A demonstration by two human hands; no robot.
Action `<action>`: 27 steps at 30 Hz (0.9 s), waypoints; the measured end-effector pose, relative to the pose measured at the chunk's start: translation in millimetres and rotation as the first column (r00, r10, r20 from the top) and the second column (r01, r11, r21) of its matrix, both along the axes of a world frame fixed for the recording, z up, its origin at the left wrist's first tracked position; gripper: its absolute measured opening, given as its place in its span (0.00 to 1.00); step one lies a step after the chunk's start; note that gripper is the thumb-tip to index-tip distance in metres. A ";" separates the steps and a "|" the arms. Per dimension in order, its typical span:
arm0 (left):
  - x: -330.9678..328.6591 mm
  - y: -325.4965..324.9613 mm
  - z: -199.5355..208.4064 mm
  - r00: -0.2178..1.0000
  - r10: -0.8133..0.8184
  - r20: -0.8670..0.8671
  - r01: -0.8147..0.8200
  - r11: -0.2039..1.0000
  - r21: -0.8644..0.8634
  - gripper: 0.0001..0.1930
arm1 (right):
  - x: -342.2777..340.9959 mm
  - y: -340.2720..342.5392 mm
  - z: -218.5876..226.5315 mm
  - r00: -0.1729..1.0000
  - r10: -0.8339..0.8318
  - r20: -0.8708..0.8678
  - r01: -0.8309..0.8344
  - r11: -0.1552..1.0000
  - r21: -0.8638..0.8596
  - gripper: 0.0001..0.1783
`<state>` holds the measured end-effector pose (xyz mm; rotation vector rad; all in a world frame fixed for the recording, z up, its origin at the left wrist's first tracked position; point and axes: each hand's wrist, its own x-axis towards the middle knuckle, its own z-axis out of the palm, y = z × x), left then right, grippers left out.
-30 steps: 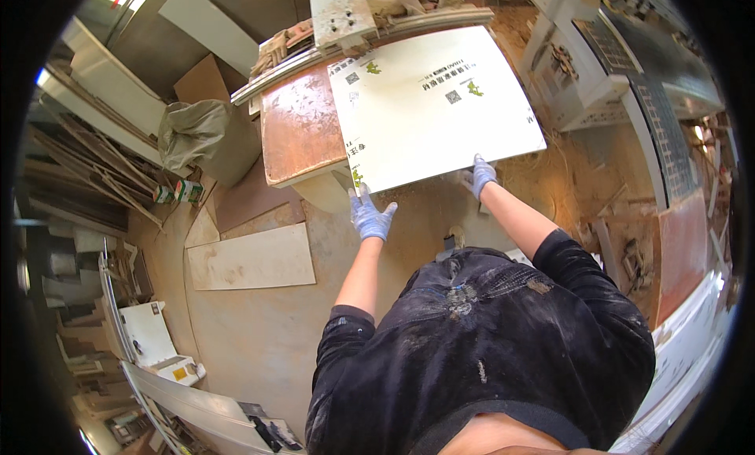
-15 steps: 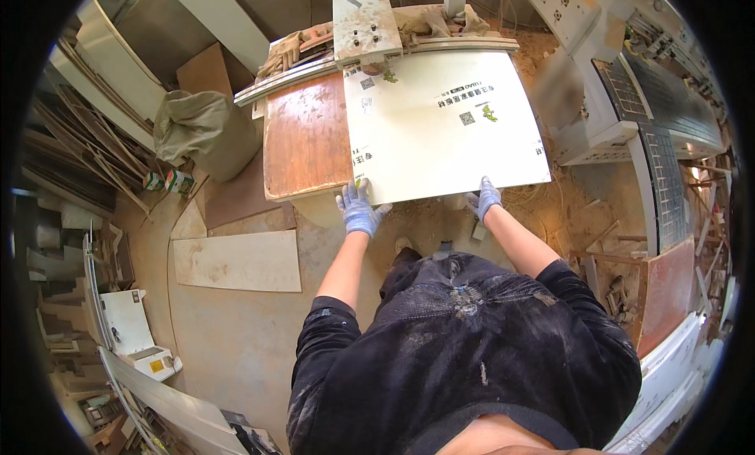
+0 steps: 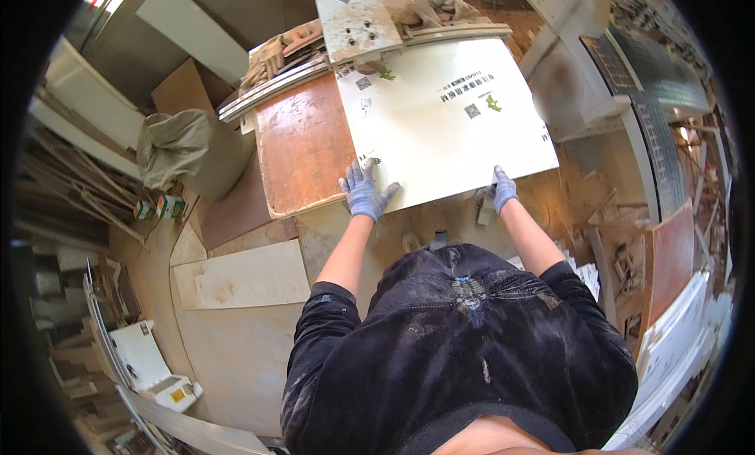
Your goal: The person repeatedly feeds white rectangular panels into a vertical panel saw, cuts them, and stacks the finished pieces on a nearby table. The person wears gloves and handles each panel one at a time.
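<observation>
A large white board (image 3: 440, 132) with printed marks lies on a worn reddish-brown wooden tabletop (image 3: 303, 132), its far edge against a metal rail. Near its front left corner, my gloved left hand (image 3: 364, 192) rests flat with fingers and thumb spread, partly on the board and beside the bare wood. At the board's front edge, further right, my gloved right hand (image 3: 501, 191) grips the rim; some of its fingers are hidden below. A dusty pale machine head (image 3: 355, 22) stands over the board's far left corner.
Work gloves (image 3: 263, 62) and scraps lie behind the metal rail (image 3: 271, 87). A sack (image 3: 177, 144) stands left of the table, with a pale panel (image 3: 244, 274) on the floor nearer me. Another machine with a dark gridded bed (image 3: 657, 140) is at the right.
The view has turned slightly. My left hand has moved further onto the board's top with its fingers spread; my right hand stays at the front edge.
</observation>
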<state>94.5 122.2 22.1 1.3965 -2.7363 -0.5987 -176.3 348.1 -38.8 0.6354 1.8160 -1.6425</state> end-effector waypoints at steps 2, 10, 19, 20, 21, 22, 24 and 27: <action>-5.5 -4.2 -4.1 1.000 0.005 -0.027 -0.006 1.000 -0.025 0.51 | -1.6 0.3 1.0 0.999 -0.032 -0.040 0.034 0.998 0.044 0.22; -6.7 -8.9 -8.7 0.999 0.003 -0.047 -0.004 1.000 -0.017 0.51 | 3.1 -2.1 23.7 1.000 -0.008 0.018 0.006 0.994 0.106 0.23; -8.1 -7.0 -9.5 0.996 0.017 -0.082 -0.022 0.998 -0.053 0.49 | 1.2 -1.1 25.4 0.992 -0.029 0.123 0.017 0.995 0.100 0.22; -8.2 -6.5 -9.1 0.996 0.020 -0.087 -0.024 0.999 -0.048 0.49 | 2.3 -1.7 27.0 0.991 -0.072 0.111 0.071 0.997 0.019 0.23; -8.5 -6.4 -8.8 0.995 0.017 -0.095 -0.022 0.998 -0.051 0.49 | 2.5 -1.0 29.6 0.994 -0.042 0.097 0.036 0.997 0.063 0.23; -8.4 -6.0 -8.8 0.995 0.019 -0.095 -0.024 0.998 -0.053 0.49 | 3.6 -1.3 31.4 0.995 0.003 0.096 -0.011 0.997 0.078 0.23; -8.4 -5.8 -9.2 0.994 0.020 -0.104 -0.026 0.998 -0.056 0.49 | 5.3 -1.3 34.6 0.995 0.045 0.088 -0.056 0.990 0.132 0.22; -8.3 -5.4 -10.9 0.995 0.023 -0.095 -0.028 0.998 -0.053 0.49 | 7.3 -0.9 36.1 0.997 0.035 0.074 -0.046 0.986 0.159 0.21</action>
